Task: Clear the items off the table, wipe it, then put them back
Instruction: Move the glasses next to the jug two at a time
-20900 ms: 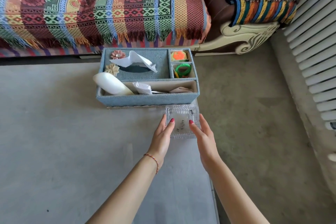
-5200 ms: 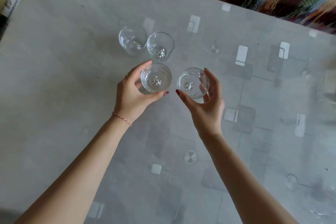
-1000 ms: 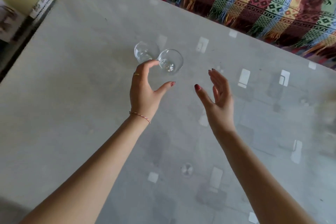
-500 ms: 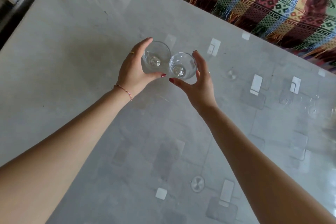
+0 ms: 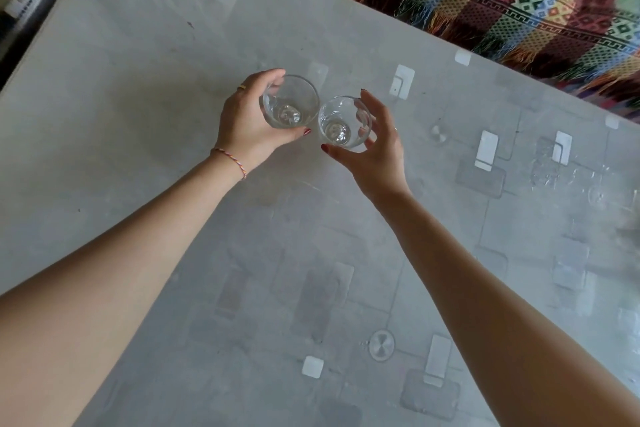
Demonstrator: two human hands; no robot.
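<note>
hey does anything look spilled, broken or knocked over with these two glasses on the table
Nothing stands out. Both glasses are upright and unbroken, the left glass in the left hand, the right glass in the right hand. No spill shows on the table.

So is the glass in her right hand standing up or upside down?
Standing up: the right glass shows its open rim and its thick base through it.

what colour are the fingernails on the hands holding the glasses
Dark red polish, seen on the left hand's thumbnail in the head view.
</note>
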